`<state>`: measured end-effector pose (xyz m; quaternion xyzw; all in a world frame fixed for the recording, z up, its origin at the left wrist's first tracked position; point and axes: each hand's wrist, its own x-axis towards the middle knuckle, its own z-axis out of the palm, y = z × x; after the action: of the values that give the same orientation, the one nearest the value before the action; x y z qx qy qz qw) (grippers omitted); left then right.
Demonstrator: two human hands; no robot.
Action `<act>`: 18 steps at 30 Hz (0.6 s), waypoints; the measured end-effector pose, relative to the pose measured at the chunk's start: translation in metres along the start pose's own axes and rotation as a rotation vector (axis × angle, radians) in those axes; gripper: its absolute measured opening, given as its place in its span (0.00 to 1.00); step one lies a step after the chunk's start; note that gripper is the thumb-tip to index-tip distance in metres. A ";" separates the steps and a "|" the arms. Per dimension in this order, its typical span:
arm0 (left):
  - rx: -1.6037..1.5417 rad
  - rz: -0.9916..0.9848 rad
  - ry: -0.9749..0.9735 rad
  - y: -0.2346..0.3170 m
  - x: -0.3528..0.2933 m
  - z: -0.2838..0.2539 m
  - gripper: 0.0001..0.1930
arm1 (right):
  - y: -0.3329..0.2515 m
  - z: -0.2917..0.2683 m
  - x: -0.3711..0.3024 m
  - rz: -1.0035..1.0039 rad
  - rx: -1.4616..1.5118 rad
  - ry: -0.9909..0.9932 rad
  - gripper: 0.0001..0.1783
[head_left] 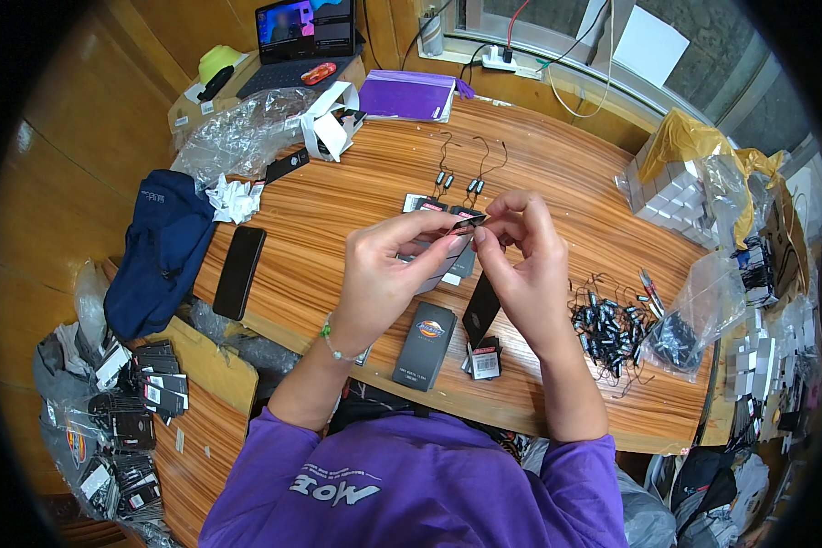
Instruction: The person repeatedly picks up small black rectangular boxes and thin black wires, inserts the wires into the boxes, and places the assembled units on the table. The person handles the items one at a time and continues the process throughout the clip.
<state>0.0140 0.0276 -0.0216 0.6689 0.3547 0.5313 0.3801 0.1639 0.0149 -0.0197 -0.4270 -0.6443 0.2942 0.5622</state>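
Note:
In front of my chest, my left hand [388, 265] pinches a small black hang tag [468, 222] between thumb and fingers. My right hand [525, 256] meets it, thumb and fingertips closed at the tag's end; what they grip is too small to make out. Below the right hand is another black tag [481, 310]; whether it hangs or rests there I cannot tell. A stack of dark grey printed cards [425, 342] lies nearer to me, beside a small pile of tags with white labels [485, 362]. Beyond my hands lie tags with looped black cords [473, 185], partly hidden by my fingers.
To the right lie a heap of black corded fasteners [607, 329], a clear plastic bag [694, 315] and white boxes [671, 196]. A phone [240, 272], dark blue cloth [160, 247], purple folder [406, 96] and laptop [306, 41] are on the left and far side. Tag stacks [132, 425] fill the lower left.

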 end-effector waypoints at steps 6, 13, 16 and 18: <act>0.045 0.019 0.002 0.001 -0.001 0.001 0.09 | 0.001 -0.005 0.002 0.120 0.197 -0.064 0.12; 0.296 0.303 -0.050 0.003 0.003 -0.001 0.08 | -0.001 -0.014 0.004 0.246 0.406 -0.127 0.15; 0.361 0.373 -0.077 0.005 0.006 -0.002 0.08 | -0.006 -0.015 0.005 0.258 0.417 -0.125 0.15; 0.407 0.421 -0.088 0.007 0.009 -0.003 0.09 | -0.008 -0.016 0.005 0.256 0.422 -0.126 0.14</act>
<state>0.0130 0.0330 -0.0109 0.8125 0.2907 0.4870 0.1348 0.1783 0.0144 -0.0075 -0.3590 -0.5429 0.5172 0.5557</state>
